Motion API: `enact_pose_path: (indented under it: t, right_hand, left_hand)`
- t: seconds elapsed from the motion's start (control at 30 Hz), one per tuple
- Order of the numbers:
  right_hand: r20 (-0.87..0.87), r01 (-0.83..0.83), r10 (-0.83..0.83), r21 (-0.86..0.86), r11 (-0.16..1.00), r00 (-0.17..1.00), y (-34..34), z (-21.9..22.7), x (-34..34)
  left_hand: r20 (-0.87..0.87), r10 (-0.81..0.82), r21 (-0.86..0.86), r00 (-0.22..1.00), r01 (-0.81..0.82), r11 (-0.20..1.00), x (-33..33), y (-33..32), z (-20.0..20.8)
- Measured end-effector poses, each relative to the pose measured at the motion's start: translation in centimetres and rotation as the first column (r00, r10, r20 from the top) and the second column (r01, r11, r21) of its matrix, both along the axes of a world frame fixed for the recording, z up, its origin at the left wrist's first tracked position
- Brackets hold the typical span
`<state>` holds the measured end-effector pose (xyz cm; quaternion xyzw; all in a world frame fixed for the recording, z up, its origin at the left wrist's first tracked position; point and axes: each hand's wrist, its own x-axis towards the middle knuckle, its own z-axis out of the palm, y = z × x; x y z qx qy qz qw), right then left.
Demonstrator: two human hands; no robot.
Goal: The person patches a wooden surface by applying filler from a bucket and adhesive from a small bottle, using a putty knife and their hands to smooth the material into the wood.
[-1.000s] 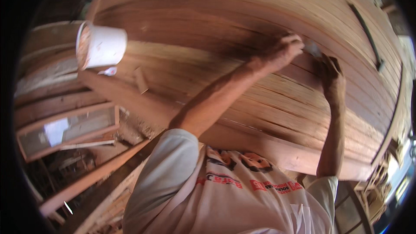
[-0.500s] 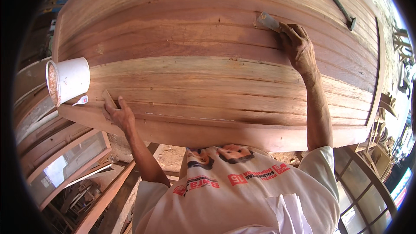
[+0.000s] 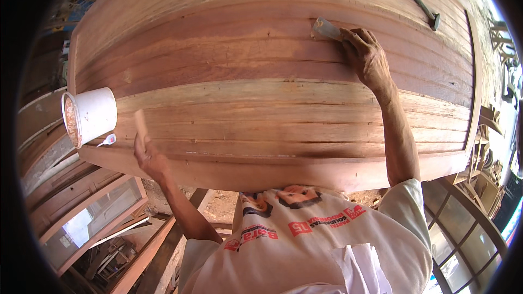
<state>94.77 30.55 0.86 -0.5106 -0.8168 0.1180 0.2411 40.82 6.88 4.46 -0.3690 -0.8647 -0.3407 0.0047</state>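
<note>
A broad panel of reddish-brown and paler wooden boards [image 3: 245, 106] lies in front of me. My right hand [image 3: 368, 61] is closed round a flat putty scraper [image 3: 327, 29], whose grey blade rests on the darker boards and carries a small yellowish smear. Closer to me on the left, my left hand [image 3: 151, 159] grips a small flat tan piece [image 3: 141, 125], blurred by motion, its free end pointing away from me. Beyond that hand, a white bucket [image 3: 98, 111] lies tipped or leans at the panel's left edge, with orange-brown stuff crusted inside.
A small white tag-like piece [image 3: 108, 140] is beside the bucket. On the far right of the panel lies a hammer [image 3: 434, 20] with a dark handle. Framed glass panels [image 3: 90, 226] stand below left, and a gridded window frame [image 3: 463, 234] stands below right.
The view has tilted slightly. My left hand has turned the tan piece more upright and seems to have lifted it. My right hand with the scraper has shifted only a little.
</note>
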Motion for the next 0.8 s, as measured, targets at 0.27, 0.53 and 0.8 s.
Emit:
enact_pose_path:
  t: [0.27, 0.53, 0.8]
  right_hand:
    - [0.021, -0.019, 0.019, 0.025, 0.999, 1.0, 0.3, 0.0, 0.2]
    - [0.001, 0.021, -0.021, -0.008, 1.0, 1.0, 0.1, -0.5, 0.0]
    - [-0.001, 0.031, -0.031, 0.0, 1.0, 1.0, 0.1, 0.3, -0.1]
  left_hand:
    - [-0.025, -0.811, 0.047, 0.585, 0.811, 0.584, 17.9, 14.8, -0.6]
    - [0.001, -0.916, 0.091, 0.401, 0.912, 0.4, 22.9, 22.7, -2.9]
    - [-0.004, -0.946, 0.068, 0.323, 0.944, 0.322, 23.6, 24.5, -4.5]
